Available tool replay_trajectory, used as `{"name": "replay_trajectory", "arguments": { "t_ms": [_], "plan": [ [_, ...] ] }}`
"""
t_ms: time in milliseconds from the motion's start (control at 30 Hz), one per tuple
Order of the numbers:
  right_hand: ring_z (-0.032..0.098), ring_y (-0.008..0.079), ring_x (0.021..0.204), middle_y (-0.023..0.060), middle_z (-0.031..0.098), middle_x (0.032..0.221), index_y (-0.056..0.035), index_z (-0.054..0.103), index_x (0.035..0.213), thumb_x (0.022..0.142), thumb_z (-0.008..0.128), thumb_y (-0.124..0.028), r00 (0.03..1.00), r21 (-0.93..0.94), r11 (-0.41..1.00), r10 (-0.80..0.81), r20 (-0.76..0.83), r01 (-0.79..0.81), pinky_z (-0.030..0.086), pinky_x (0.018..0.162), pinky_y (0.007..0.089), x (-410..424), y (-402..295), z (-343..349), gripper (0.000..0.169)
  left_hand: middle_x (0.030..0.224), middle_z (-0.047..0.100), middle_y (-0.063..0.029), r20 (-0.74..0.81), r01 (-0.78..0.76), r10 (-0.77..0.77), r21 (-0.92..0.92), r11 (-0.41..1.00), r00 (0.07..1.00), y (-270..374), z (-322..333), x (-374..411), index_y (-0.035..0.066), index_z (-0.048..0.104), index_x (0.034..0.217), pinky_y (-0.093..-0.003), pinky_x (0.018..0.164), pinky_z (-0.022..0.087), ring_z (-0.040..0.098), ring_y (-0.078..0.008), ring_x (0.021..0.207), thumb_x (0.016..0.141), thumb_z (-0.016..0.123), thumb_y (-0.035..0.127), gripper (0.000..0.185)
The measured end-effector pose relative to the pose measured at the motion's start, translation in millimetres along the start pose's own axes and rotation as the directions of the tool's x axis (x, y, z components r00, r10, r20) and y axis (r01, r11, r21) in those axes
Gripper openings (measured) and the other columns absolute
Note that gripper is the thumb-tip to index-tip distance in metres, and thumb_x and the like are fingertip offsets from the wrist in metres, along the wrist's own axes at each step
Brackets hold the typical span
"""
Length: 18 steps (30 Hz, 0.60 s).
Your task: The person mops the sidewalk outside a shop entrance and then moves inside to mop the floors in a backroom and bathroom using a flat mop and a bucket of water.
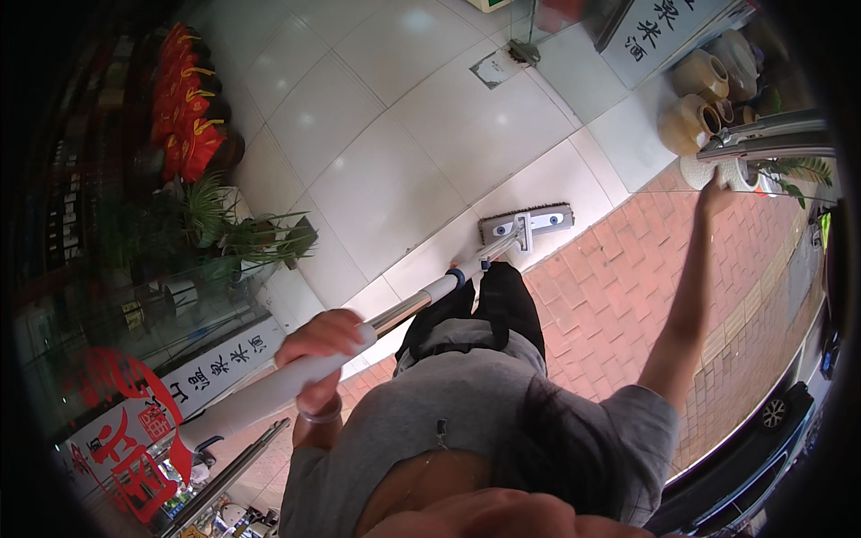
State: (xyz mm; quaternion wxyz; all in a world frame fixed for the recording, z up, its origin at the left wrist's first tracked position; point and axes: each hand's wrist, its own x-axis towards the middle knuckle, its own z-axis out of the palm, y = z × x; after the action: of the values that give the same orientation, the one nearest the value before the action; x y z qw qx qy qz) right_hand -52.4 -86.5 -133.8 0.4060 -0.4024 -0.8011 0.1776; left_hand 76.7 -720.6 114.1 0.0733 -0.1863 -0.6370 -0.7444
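Observation:
My left hand [321, 343] is wrapped around the pale grey grip sleeve of a flat mop [430, 290]. A bracelet circles that wrist. The handle slopes from the lower left to the mop head [528, 225], a grey plate with a dark fringed pad that lies on the light threshold tiles just ahead of my feet. Out to the right, my right arm is stretched towards a glass door with a metal pull handle [767, 144]. My right hand [716, 195] is at the door's edge, close below that handle; its finger grip is unclear.
Glossy tiles [403, 141] stretch ahead; red brick paving [605, 269] lies to the right. Potted plants [222, 222] and jars with red cloth [192, 128] line the left. Earthenware jars [693, 121] and a white textured planter [699, 173] stand right. A dark car [733, 464] is behind.

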Motion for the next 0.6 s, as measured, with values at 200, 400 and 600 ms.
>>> {"name": "replay_trajectory", "arguments": {
  "t_ms": [200,400,600],
  "plan": [
    [0.056,0.0287,0.062,0.0152,0.054,0.065,0.0034,0.045,0.086,0.071,0.052,-0.049,-0.555,-0.590,0.023,0.316,0.770,-0.807,0.047,0.058,0.0410,-435.1,-67.4,-67.2,0.055,0.044,0.042,-0.0040,0.013,-0.069,0.072,-0.129,0.989,0.997,44.1,-38.5,5.0,0.006,0.037,0.063,-0.0256,0.033,0.040,0.041,-0.0131,0.034,0.070,0.053,0.010,0.017],
    [0.051,0.0229,0.063,0.0075,0.045,0.062,-0.0031,0.038,0.081,0.077,0.049,-0.016,-0.484,-0.434,-0.400,0.028,0.875,-0.808,0.045,0.066,0.0386,-474.2,-214.9,-104.0,0.017,0.043,0.041,-0.0045,0.032,-0.082,0.093,-0.255,0.963,0.995,39.7,-58.8,-2.9,0.004,0.036,0.063,-0.0271,0.034,0.039,0.040,-0.0144,0.034,0.068,0.052,0.001,0.016],
    [0.050,0.0172,0.058,0.0064,0.048,0.065,-0.0069,0.047,0.081,0.073,0.049,-0.006,-0.487,-0.385,-0.456,0.129,0.863,-0.802,0.044,0.052,0.0291,-524.8,-133.3,-71.2,0.008,0.046,0.041,-0.0067,0.135,0.002,0.037,-0.280,0.960,0.990,7.7,-103.9,-8.2,0.003,0.036,0.065,-0.0274,0.036,0.037,0.040,-0.0162,0.037,0.071,0.041,-0.003,0.010]
  ]
}}
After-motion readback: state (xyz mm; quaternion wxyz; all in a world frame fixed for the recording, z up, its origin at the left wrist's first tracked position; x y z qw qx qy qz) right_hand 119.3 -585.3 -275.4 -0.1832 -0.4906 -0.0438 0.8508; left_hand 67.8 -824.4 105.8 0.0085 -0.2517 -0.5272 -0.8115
